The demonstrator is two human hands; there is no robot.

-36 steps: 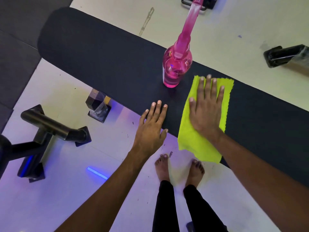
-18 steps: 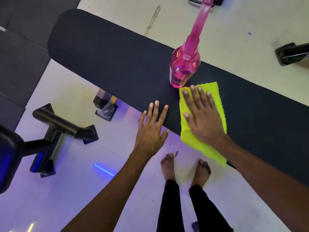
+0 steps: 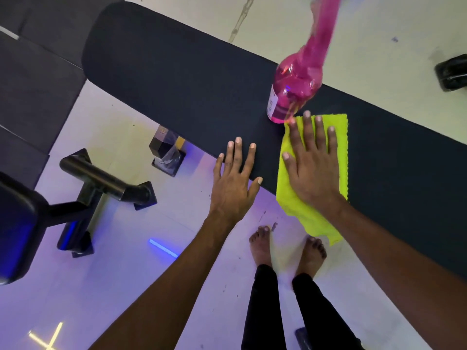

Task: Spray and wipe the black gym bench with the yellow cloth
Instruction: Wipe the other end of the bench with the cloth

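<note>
Broad open stretch of black bench toward the far-left end, free for a sweep. Blocked ahead by the pink spray bottle, upright and just beside the fingertips of the right hand, flat on the yellow cloth. Left hand flat at the near edge, just left of the cloth, narrowing that side. Open bench again to the right, past the cloth.

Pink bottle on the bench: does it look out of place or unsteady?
Yes. The pink bottle leans and looks blurred, as if tipping. The right hand has pushed the cloth against its base on the bench.
</note>
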